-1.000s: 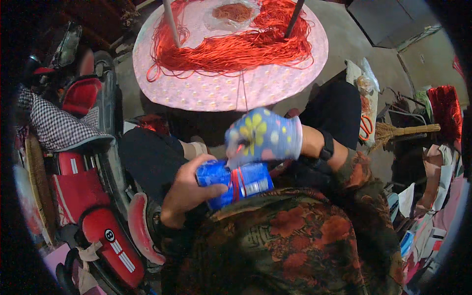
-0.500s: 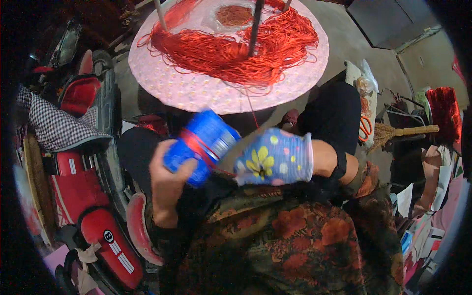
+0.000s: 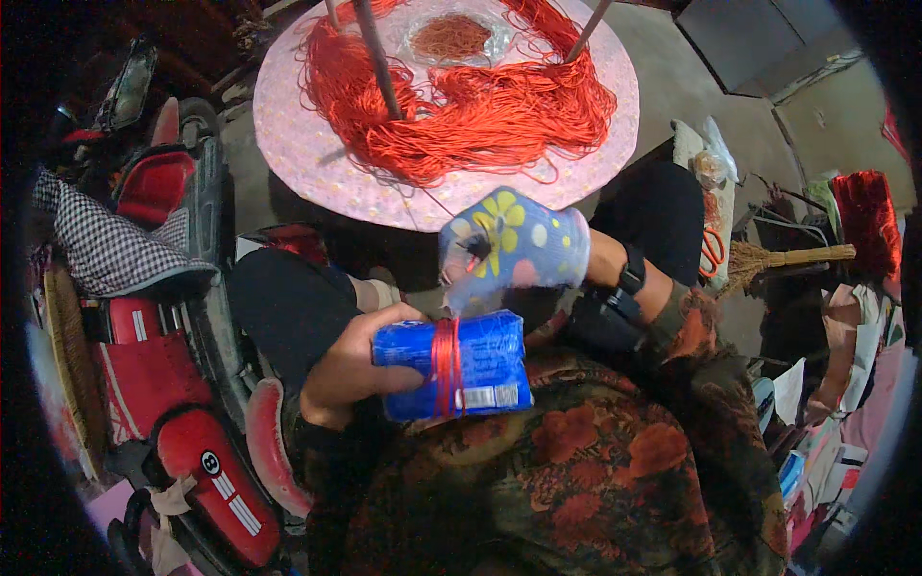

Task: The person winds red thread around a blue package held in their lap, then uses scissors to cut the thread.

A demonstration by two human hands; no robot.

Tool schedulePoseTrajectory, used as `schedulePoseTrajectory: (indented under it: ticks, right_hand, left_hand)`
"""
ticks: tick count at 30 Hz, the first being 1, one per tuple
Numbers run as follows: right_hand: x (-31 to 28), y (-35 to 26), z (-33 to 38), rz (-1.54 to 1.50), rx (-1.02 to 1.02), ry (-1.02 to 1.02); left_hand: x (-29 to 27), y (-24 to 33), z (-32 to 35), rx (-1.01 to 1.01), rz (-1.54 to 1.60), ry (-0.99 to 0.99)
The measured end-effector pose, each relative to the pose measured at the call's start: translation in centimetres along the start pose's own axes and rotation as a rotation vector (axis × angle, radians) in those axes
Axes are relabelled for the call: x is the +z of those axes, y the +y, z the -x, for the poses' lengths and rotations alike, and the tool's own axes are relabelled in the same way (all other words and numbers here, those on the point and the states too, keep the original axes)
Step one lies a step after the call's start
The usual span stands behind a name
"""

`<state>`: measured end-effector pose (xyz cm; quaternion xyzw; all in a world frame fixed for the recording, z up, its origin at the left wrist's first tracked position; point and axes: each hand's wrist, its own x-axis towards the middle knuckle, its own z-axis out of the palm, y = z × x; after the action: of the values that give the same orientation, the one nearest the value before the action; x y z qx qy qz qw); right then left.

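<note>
My left hand point(image 3: 351, 370), bare, grips a blue rectangular packet point(image 3: 495, 360) by its left end, thumb across the front. Several turns of red cord point(image 3: 448, 365) are wound round the packet's middle. Just above and to the right of it is my right hand point(image 3: 514, 240), in a blue glove with flowers and dots. Its fingers are curled closed at the line of the cord, between packet and table; the fingertips are partly hidden. Ahead, a big loose skein of red cord point(image 3: 480, 134) lies round upright poles on a round pink-topped table point(image 3: 317, 178).
A clear plastic bag of reddish cord point(image 3: 451, 40) sits mid-table. On the left stands a red scooter point(image 3: 216, 470) with a checked cloth point(image 3: 125, 240) over it. Orange-handled scissors point(image 3: 712, 252), a straw broom point(image 3: 768, 261) and stacked papers point(image 3: 845, 346) are to the right.
The packet has turned to lie nearly level and moved right and down, nearer my body. My gloved right hand has risen and shifted slightly left. The tabletop's poles and skein have swung round.
</note>
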<state>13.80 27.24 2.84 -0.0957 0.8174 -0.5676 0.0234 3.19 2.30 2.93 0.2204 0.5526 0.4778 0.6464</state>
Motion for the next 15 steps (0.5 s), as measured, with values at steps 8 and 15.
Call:
schedulePoseTrajectory:
  ticks: [8, 15]
  right_hand:
    - [0.8, 3.8, 2.1, -0.15, 0.247, -0.102]
    - [0.4, -1.9, 6.2, 0.11, -0.175, -0.225]
  left_hand:
    - [2.6, 5.5, 5.8, 0.137, 0.047, 0.177]
    - [1.4, 1.8, 0.7, 0.421, -0.218, 0.854]
